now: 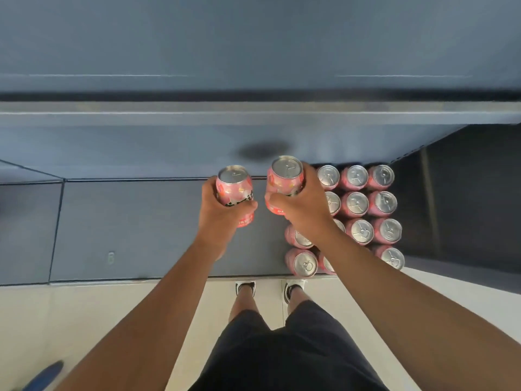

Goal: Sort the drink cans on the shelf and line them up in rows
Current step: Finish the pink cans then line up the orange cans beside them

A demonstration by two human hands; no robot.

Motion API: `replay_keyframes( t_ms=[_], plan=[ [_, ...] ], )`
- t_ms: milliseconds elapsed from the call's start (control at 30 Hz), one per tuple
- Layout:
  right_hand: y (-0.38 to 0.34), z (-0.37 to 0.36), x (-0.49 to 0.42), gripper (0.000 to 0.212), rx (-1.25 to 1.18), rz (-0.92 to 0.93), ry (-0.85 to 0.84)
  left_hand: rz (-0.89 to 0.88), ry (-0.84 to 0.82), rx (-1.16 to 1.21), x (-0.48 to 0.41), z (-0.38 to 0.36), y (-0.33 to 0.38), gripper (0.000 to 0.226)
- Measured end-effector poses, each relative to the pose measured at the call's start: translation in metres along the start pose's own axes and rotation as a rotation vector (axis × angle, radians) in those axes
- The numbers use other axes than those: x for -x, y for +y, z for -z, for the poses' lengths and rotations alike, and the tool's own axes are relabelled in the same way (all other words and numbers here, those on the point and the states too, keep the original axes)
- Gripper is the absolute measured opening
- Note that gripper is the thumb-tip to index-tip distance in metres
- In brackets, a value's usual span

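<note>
Left hand (222, 214) grips one pink aluminium drink can with a silver pull-tab top (234, 193), right hand (306, 208) grips a second identical pink can (285, 183), both upright over the middle of the dark grey shelf (135, 227). More matching pink cans (369, 210) stand in tidy rows at the shelf's right end, from back edge to front edge, touching each other. Red-and-white label print on the cans is too blurred to read.

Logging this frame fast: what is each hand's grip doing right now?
Left hand: closed around a pink can, upright above the shelf.
Right hand: closed around another pink can, beside the rows of cans.
</note>
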State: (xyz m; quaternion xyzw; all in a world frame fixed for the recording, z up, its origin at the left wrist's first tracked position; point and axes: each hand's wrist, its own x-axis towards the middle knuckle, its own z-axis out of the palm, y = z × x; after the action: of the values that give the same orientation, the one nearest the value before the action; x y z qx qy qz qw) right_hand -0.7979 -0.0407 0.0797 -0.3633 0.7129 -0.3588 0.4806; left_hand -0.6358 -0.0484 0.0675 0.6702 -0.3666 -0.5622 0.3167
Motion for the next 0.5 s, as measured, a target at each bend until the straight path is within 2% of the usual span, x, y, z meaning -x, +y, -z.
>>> replay_keyframes(
  t_ms=[233, 500],
  plan=[
    [0.012, -0.01, -0.036, 0.06, 0.099, 0.008, -0.044, -0.005, -0.032, -0.024, -0.034, -0.004, -0.019, 0.059],
    [0.031, -0.025, -0.05, 0.069, 0.418, 0.188, 0.009, -0.031, -0.043, -0.035, -0.065, -0.005, -0.041, 0.067]
  ],
)
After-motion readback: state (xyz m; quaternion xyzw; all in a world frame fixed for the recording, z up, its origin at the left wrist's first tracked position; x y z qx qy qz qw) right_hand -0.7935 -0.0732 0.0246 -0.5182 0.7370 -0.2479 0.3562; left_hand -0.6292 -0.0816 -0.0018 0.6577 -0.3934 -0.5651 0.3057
